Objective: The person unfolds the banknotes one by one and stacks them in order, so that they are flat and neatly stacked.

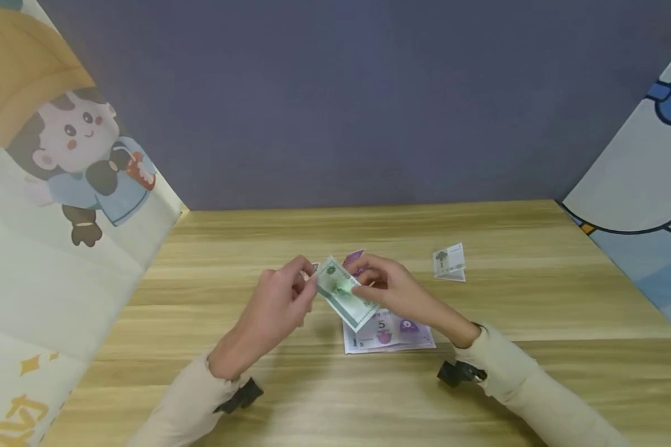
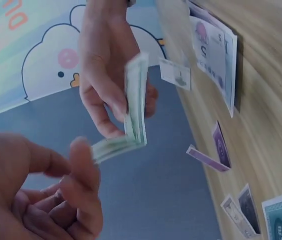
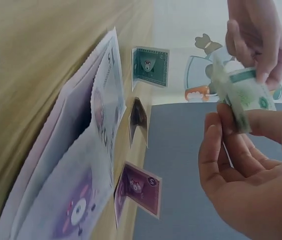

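Observation:
A green play banknote (image 1: 343,292), bent across, is held up between the two hands above the table. My left hand (image 1: 279,298) pinches one end of it at the left. My right hand (image 1: 388,282) grips the other half between thumb and fingers, also seen from the side in the right wrist view. Under the right hand lie larger lilac play banknotes (image 1: 388,335) marked 5, folded and stacked. Behind the hands stands a small folded purple note (image 3: 143,187), mostly covered in the head view.
A folded pale note (image 1: 449,261) stands at the right on the wooden table (image 1: 537,298). Beyond the hands are a folded brown note (image 3: 138,120) and a folded teal note (image 3: 151,66). A dark panel (image 1: 335,105) closes the back, with cartoon-printed sides.

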Motion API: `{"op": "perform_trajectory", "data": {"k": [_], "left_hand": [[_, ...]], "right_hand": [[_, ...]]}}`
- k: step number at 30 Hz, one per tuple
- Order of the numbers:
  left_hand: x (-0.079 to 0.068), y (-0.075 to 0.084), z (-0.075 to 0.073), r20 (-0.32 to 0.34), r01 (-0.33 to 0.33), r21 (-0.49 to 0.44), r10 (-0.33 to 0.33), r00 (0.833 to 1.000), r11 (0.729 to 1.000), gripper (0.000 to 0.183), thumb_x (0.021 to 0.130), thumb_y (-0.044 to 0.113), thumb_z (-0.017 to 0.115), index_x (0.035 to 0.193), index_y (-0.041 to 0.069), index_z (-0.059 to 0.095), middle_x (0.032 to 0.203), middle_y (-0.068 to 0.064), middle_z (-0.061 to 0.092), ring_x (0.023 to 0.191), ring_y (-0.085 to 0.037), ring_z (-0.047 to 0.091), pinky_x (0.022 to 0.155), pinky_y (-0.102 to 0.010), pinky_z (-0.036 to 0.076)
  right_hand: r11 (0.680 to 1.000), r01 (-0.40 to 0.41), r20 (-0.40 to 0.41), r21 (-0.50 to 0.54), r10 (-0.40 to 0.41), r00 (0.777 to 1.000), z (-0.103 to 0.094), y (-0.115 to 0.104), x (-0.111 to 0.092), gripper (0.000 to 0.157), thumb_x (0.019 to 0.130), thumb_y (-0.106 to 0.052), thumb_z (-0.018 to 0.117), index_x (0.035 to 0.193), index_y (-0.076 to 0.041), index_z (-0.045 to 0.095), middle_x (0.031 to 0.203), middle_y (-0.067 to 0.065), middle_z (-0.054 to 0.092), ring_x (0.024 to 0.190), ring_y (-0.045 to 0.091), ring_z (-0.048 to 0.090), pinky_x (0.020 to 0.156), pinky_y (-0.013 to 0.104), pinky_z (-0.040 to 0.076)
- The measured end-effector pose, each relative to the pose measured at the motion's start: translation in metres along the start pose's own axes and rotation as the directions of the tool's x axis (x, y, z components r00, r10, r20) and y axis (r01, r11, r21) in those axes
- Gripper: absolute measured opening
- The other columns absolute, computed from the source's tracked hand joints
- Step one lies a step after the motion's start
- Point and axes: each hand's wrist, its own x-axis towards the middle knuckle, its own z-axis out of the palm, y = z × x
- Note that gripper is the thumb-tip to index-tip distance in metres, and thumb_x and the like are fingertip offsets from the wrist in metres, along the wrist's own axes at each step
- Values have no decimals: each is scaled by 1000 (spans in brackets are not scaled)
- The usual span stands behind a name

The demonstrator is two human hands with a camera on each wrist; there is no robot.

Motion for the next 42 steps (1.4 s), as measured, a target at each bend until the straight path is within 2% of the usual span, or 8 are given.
{"op": "perform_trajectory", "data": {"k": [6,14,21,25,31,33,37,42], "left_hand": [[0,1,5,43,-59,113,54,998,992,10,96,19,66,97,10,68,49,11,34,40,1,25,37,-18,22],[5,-2,14,145,-47,-69,57,988,997,12,95,15,68,84,13,65,54,8,38,47,-2,33,44,-19,28],[8,-5,21,245,17,-194,31,969,981,22,95,18,69,74,15,60,58,5,46,51,-6,38,46,-19,32],[8,-6,23,322,72,-318,37,946,945,30,96,20,67,71,9,55,57,5,43,50,-7,36,46,-19,31],[11,-18,29,432,214,-498,27,901,841,35,98,21,64,72,4,49,56,2,38,48,-9,35,47,-20,31],[12,-24,32,455,247,-514,18,890,822,35,98,21,64,73,2,49,57,1,38,49,-10,35,48,-21,32],[15,-31,38,492,270,-466,-6,870,842,37,98,25,64,77,-3,51,58,2,41,50,-10,37,48,-21,34],[19,-33,47,509,238,-352,-28,860,905,35,97,23,65,81,-8,58,59,5,43,51,-8,38,47,-20,33]], "right_hand": [[998,-13,31,-57,15,999,-9,-6,-17,27,95,-6,66,121,-7,65,92,8,69,77,22,64,63,27,54],[993,-11,21,-118,13,1000,-27,-6,-35,30,94,-6,67,123,-7,65,88,4,71,71,17,63,59,25,51],[992,-23,14,-124,25,1000,-41,-12,-52,18,93,-8,68,111,-6,71,93,4,72,81,18,68,70,30,57],[995,2,34,-96,1,999,-52,-15,-58,19,95,-7,66,113,-8,72,97,4,73,79,18,68,69,31,57],[997,-14,125,-70,22,992,-64,-14,-55,22,96,-8,65,117,-7,72,103,5,74,72,14,64,68,28,55],[998,-35,155,-54,43,987,-66,-13,-53,23,96,-9,65,118,-6,71,105,7,74,77,16,67,71,29,56],[996,-69,175,-55,78,981,-69,-10,-49,22,96,-9,65,117,-5,71,102,8,74,76,15,66,70,28,55],[989,-81,149,-127,100,984,-69,-2,-48,16,94,-10,68,109,-6,73,81,5,70,60,7,51,57,22,46]]}}
